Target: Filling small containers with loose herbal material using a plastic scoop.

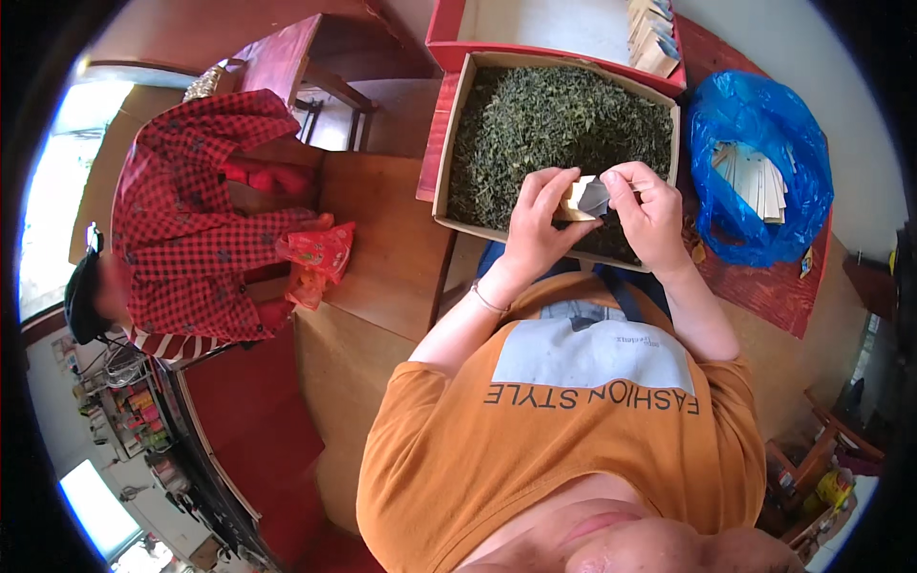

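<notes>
My left hand [539, 218] holds a small tan paper packet [571, 200] between thumb and fingers. Against the packet is a dark grey piece [593, 198]; whether it is the packet's lining or a separate thing, I cannot tell. The thumb and forefinger of my right hand [647, 215] pinch its edge, and a thin pale strip shows at those fingers. Both hands are above the near side of a shallow cardboard box [454, 136] heaped with dried green leaves [566, 114], which look like loose tea. The heap dips lower just beyond my hands.
Behind the box, a red-rimmed tray [458, 54] holds a row of tan packets [653, 39]. To the right, an open blue plastic bag [802, 143] contains flat cream-coloured packets [752, 183]. A person in a checked shirt [193, 215] sits left, beside a red plastic bag [326, 251] on a wooden table [383, 236].
</notes>
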Demonstrator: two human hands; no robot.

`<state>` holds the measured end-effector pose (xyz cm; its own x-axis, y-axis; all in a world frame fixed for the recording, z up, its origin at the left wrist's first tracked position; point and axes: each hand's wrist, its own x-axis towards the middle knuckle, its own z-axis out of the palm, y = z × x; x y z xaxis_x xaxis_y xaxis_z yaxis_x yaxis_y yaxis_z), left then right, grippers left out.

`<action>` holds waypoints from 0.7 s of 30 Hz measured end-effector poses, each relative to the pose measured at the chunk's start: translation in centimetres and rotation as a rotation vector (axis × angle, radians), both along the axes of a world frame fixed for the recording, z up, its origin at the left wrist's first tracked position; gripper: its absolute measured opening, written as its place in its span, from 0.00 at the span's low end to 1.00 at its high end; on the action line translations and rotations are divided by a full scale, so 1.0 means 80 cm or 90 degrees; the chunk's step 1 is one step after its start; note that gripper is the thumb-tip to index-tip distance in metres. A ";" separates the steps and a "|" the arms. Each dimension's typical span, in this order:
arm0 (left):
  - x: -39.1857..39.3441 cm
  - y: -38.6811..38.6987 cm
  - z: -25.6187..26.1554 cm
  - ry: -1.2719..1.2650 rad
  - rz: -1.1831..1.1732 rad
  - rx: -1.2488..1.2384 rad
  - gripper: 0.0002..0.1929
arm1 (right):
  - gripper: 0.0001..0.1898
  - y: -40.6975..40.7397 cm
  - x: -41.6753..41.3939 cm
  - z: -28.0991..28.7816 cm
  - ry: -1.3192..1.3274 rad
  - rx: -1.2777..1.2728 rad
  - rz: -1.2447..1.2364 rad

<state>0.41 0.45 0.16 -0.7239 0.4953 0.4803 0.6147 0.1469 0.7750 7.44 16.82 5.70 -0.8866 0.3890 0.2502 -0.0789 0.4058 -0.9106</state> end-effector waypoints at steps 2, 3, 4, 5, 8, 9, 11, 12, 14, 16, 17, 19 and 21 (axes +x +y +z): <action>-0.002 0.002 0.000 0.009 0.000 -0.003 0.38 | 0.10 0.008 0.000 -0.003 -0.059 -0.120 0.018; -0.002 0.001 -0.001 0.008 0.001 0.001 0.37 | 0.10 0.009 0.001 -0.002 -0.057 -0.120 0.019; -0.002 0.000 -0.001 0.007 0.001 0.004 0.37 | 0.11 0.010 0.002 -0.001 -0.058 -0.139 0.028; -0.002 0.000 -0.001 0.009 0.002 0.004 0.37 | 0.11 0.011 0.003 0.000 -0.059 -0.157 0.036; 0.003 -0.001 0.003 -0.012 0.012 0.008 0.36 | 0.11 0.026 0.014 0.007 -0.067 -0.193 0.001; 0.003 -0.001 0.004 -0.016 0.011 0.007 0.36 | 0.11 0.033 0.018 0.006 -0.066 -0.205 -0.031; 0.005 0.000 0.006 -0.011 0.020 0.006 0.36 | 0.11 0.047 0.027 -0.003 -0.021 -0.209 -0.066; 0.005 0.000 0.003 0.002 0.022 0.000 0.37 | 0.12 0.055 0.033 -0.010 -0.016 -0.179 -0.055; 0.004 0.002 -0.001 0.014 0.031 -0.009 0.37 | 0.12 0.053 0.042 -0.028 0.004 -0.103 -0.052; 0.005 0.001 0.001 0.010 0.045 0.006 0.37 | 0.09 0.043 0.049 -0.039 0.058 0.039 -0.048; 0.006 0.000 0.002 -0.004 0.047 0.022 0.37 | 0.08 0.037 0.054 -0.037 0.059 0.095 -0.022; 0.004 -0.004 0.007 0.002 0.056 0.038 0.37 | 0.09 0.029 0.066 -0.045 0.008 0.118 0.009; 0.001 -0.009 0.010 0.002 0.052 0.022 0.37 | 0.08 0.023 0.071 -0.059 0.025 0.168 0.012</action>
